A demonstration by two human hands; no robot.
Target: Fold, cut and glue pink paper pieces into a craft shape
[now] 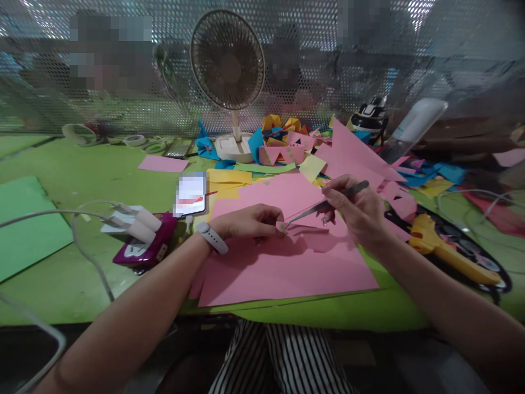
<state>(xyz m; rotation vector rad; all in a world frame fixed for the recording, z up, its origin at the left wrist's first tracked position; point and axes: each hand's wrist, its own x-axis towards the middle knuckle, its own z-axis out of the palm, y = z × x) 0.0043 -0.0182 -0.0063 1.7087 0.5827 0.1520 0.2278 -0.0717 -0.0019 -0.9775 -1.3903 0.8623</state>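
Observation:
Over a large pink paper sheet [287,279], my left hand [256,223] is closed, its thumb and finger pinching a small pink paper piece [282,226] with green spots. Metal tweezers [353,189] are gripped in my right hand [353,208], their tips pointing down-left and reaching the small piece beside my left fingertips. Whether the tips pinch the paper is too small to tell. A narrow pink strip [309,229] lies on the sheet just right of the tips, below my right fingers.
Behind stands a white fan [228,60], with a heap of folded coloured paper [283,153] beside it. A phone [191,194] and a purple power strip with white plugs [145,241] sit at left. A yellow glue gun [453,251] rests at right on a black tray. Cables cross both sides.

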